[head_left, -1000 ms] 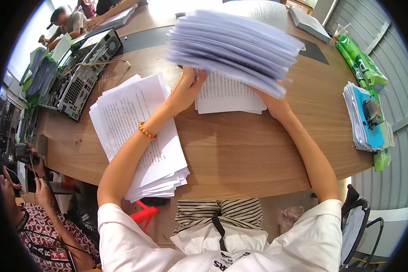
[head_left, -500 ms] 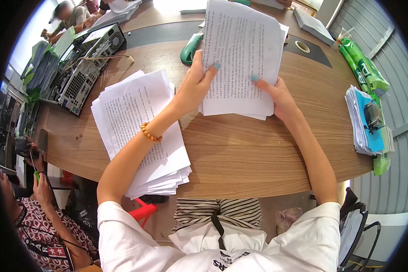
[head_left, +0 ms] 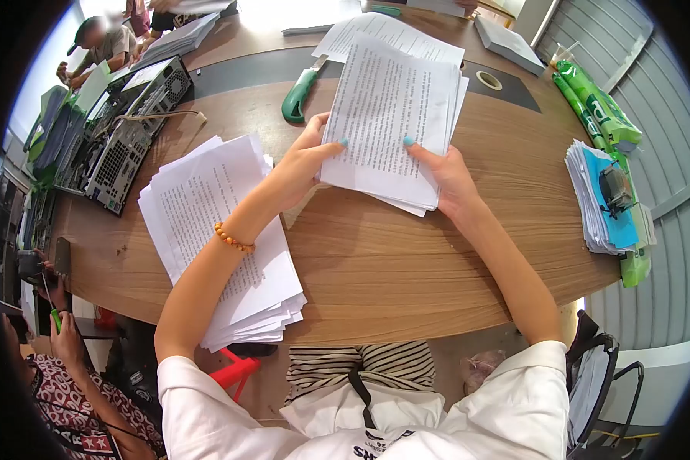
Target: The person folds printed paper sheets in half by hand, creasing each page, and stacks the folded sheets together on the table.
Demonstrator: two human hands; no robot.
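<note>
A stack of printed sheets (head_left: 387,115) is gripped by its two sides, with my left hand (head_left: 303,162) on the left edge and my right hand (head_left: 451,176) on the right edge. Both thumbs lie on the top page; the other fingers are mostly hidden. Behind the stack, another printed sheet (head_left: 429,47) shows on the table. A green-handled knife (head_left: 299,96) lies to the left of the held stack. Under my left forearm, a second pile of printed pages (head_left: 199,199) rests at a slant on the wooden table (head_left: 376,276).
An open computer case (head_left: 123,146) stands at the left. A tape roll (head_left: 489,80) lies beyond my right hand. At the right edge are papers with a blue sheet (head_left: 609,207) and green packages (head_left: 598,103). People sit at the far left and lower left (head_left: 92,406).
The stack was raised and fanned, then turned to show its printed face, and is now lower and nearer me. My hands moved with it. The sheet behind it has come back into view.
</note>
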